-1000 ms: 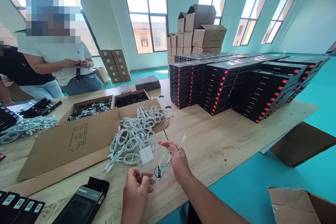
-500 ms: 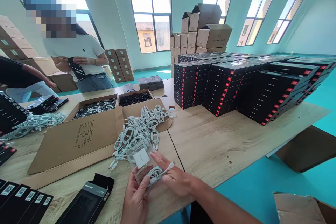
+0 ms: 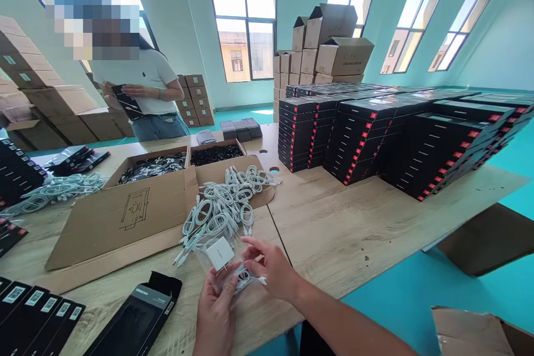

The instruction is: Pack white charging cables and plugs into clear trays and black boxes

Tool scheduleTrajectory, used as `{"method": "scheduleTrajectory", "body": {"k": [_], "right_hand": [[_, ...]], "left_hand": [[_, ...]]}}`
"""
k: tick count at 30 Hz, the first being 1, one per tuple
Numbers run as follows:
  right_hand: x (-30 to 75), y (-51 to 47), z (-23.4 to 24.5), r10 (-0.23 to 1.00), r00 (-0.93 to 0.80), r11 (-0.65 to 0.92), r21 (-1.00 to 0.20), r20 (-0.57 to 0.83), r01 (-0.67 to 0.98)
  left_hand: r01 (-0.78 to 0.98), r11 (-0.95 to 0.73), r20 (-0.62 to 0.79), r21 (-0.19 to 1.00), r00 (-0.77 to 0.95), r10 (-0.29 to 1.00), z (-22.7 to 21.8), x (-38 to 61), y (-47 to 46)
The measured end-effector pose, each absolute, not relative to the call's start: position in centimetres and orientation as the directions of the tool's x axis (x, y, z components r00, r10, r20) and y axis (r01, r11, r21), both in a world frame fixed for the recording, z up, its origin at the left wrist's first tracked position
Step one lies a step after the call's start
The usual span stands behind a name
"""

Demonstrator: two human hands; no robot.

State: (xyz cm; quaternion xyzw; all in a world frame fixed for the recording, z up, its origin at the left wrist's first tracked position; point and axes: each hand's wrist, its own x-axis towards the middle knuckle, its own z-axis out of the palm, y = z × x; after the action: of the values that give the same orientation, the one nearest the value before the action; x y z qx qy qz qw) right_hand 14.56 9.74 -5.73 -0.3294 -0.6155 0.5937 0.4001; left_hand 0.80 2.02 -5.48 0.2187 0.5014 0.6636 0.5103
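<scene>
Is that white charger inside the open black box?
No: the white charger sits in a clear plastic tray held by the left hand, apart from the black box.

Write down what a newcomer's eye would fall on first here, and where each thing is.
Probably the stacked black boxes with red marks, crowding the right of the table. Then the left hand, front and centre, holding a white charger in clear plastic and a coiled cable, with the right hand close beside. Just beyond, a tangled heap of white cables lies partly on a cardboard flap.
</scene>
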Motion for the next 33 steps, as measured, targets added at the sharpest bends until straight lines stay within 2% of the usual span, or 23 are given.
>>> {"method": "scheduleTrajectory", "body": {"k": [2, 5, 7, 9, 14, 16, 19, 21, 25, 28, 30, 33], "right_hand": [[14.7, 10.0, -5.8, 0.871, -0.487, 0.026, -0.995, 0.072, -0.101], [15.8, 10.7, -5.9, 0.798, -0.602, -0.167, -0.968, -0.021, -0.188], [16.2, 10.9, -6.0, 0.758, -0.652, -0.241, -0.943, -0.035, -0.229], [16.0, 10.8, -6.3, 0.788, -0.615, -0.196, -0.958, -0.026, -0.209], [13.9, 9.9, -7.1, 0.916, -0.387, 0.108, -0.994, 0.101, -0.003], [13.6, 9.6, -7.3, 0.919, -0.377, 0.113, -0.993, 0.116, -0.029], [14.3, 9.0, -7.4, 0.91, -0.405, 0.034, -0.989, 0.092, -0.146], [15.2, 8.5, -7.4, 0.899, -0.422, 0.053, -0.985, 0.12, -0.166], [16.3, 7.7, -7.3, 0.918, -0.304, 0.262, -0.965, 0.256, -0.02], [16.3, 7.3, -7.1, 0.875, -0.214, 0.467, -0.875, 0.435, 0.129], [16.1, 6.7, -6.8, 0.77, -0.242, 0.637, -0.74, 0.591, 0.217], [15.7, 5.3, -5.9, 0.525, -0.383, 0.851, -0.457, 0.76, 0.26]], "left_hand": [[-0.427, 0.008, -0.213, 0.904, -0.434, 0.875, -5.7, 1.0, 2.1], [-0.398, 0.001, -0.207, 0.917, -0.474, 0.856, -5.7, 1.3, 2.2], [-0.383, 0.003, -0.201, 0.924, -0.478, 0.855, -5.6, 1.6, 2.3], [-0.355, 0.004, -0.19, 0.935, -0.49, 0.851, -5.4, 1.9, 2.4], [-0.27, 0.0, -0.156, 0.963, -0.554, 0.818, -4.9, 2.2, 3.0], [-0.262, -0.006, -0.152, 0.965, -0.578, 0.802, -4.9, 2.0, 3.2], [-0.282, -0.011, -0.166, 0.959, -0.595, 0.786, -5.0, 1.4, 3.5], [-0.307, -0.002, -0.183, 0.952, -0.57, 0.801, -4.9, 1.2, 3.4], [-0.358, 0.017, -0.202, 0.934, -0.487, 0.85, -4.8, 1.3, 2.9], [-0.387, 0.018, -0.211, 0.922, -0.463, 0.861, -4.9, 1.3, 2.8], [-0.414, 0.021, -0.23, 0.91, -0.464, 0.855, -5.2, 1.2, 2.9], [-0.448, 0.034, -0.262, 0.893, -0.458, 0.849, -5.6, 0.9, 3.1]]}}
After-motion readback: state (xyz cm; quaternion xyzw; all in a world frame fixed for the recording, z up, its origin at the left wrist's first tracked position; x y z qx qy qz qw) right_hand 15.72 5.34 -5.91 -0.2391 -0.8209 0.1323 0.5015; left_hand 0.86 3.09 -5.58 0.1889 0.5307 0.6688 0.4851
